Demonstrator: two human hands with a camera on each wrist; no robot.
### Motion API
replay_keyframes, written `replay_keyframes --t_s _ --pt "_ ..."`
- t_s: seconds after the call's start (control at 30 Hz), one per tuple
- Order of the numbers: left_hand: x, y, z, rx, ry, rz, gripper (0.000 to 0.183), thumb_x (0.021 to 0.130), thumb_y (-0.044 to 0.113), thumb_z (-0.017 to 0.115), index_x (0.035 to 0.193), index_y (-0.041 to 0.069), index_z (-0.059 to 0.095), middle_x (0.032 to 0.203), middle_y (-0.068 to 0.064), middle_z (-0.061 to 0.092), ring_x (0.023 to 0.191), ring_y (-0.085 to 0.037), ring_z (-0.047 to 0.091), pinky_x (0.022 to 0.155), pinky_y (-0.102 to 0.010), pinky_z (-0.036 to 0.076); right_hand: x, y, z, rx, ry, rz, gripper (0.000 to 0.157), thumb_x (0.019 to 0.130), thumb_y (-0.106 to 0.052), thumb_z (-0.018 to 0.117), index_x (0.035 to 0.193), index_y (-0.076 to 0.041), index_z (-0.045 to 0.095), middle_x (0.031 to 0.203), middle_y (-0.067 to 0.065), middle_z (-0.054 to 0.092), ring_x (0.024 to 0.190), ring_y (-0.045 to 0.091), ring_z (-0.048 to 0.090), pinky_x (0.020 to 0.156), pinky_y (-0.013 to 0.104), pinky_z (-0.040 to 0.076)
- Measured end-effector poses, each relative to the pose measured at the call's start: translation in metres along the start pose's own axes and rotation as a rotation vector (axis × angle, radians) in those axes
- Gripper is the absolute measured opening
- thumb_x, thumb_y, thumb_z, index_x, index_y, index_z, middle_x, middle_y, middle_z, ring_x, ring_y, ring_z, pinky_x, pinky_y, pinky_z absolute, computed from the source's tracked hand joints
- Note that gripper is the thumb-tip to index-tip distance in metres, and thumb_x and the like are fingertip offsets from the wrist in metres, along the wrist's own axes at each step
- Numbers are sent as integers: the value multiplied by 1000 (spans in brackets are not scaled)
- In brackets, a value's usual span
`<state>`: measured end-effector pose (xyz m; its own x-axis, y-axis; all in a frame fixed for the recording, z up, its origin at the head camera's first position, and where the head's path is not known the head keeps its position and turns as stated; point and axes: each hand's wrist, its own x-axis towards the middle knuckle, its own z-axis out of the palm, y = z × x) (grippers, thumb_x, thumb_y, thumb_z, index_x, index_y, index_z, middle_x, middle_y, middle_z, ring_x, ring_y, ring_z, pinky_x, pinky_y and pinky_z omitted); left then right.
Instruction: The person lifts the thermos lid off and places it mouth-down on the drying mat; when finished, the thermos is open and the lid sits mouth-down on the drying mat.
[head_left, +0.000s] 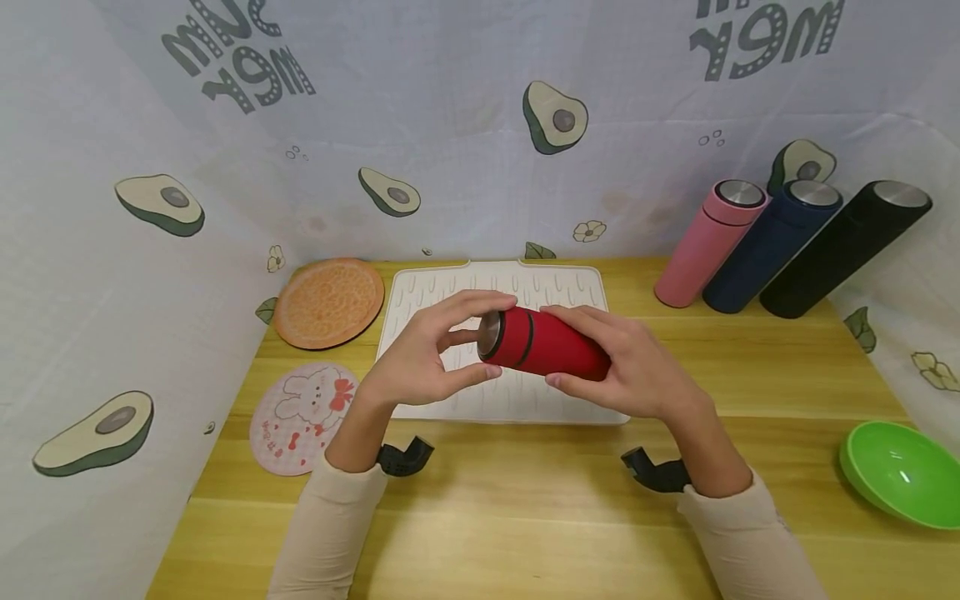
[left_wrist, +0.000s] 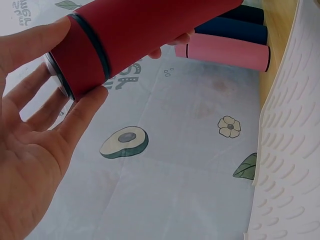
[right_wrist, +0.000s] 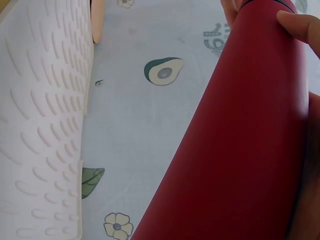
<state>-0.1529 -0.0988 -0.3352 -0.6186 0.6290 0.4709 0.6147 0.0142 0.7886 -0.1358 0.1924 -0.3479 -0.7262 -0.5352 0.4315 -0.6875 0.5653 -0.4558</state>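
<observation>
A red thermos bottle lies tilted in the air above a white ridged drying mat, its steel-topped lid pointing left. My left hand pinches the lid between thumb and fingers, as the left wrist view shows with the lid up close. Around the bottle's body curls my right hand, thumb on the near side and fingers over the top. In the right wrist view the red body fills much of the picture, and part of the right hand is hidden behind it.
Pink, navy and black thermos bottles stand at the back right. A green bowl sits at the right edge. To the left lie an orange round mat and a pink bunny mat. Printed cloth hangs behind.
</observation>
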Motion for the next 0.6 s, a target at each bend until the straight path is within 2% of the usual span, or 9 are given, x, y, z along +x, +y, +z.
replay_keyframes --t_s 0.2,0.33,0.47,0.53,0.6 --pt "1 -3 2 35 105 -111 66 82 11 88 142 12 60 133 -3 64 109 -19 65 86 -32 64 1 -1 1 -25 32 -14 74 78 -32 89 145 -22 58 126 4 68 94 17 68 68 32 62" --pt "2 -5 6 53 192 -200 58 81 16 89 133 12 65 116 -3 71 94 -18 70 80 -31 65 1 -1 2 -69 74 -37 76 75 -34 92 143 -20 61 126 5 68 96 19 69 68 35 63" --pt "3 -7 8 80 254 -261 48 80 21 88 123 13 68 102 -3 72 84 -17 73 76 -31 65 2 -2 4 -100 82 -48 78 75 -36 92 145 -20 60 127 6 68 99 20 69 69 37 63" --pt "3 -8 8 79 263 -265 46 81 23 88 121 13 68 102 -4 72 82 -17 74 74 -31 65 2 -2 5 -113 77 -43 79 76 -38 91 146 -20 59 128 6 68 98 21 69 69 36 62" --pt "3 -9 8 69 249 -254 50 82 25 87 127 16 66 111 -4 70 87 -17 74 76 -32 65 2 -1 5 -118 70 -29 79 77 -38 90 147 -20 58 128 7 68 97 21 69 68 35 62"
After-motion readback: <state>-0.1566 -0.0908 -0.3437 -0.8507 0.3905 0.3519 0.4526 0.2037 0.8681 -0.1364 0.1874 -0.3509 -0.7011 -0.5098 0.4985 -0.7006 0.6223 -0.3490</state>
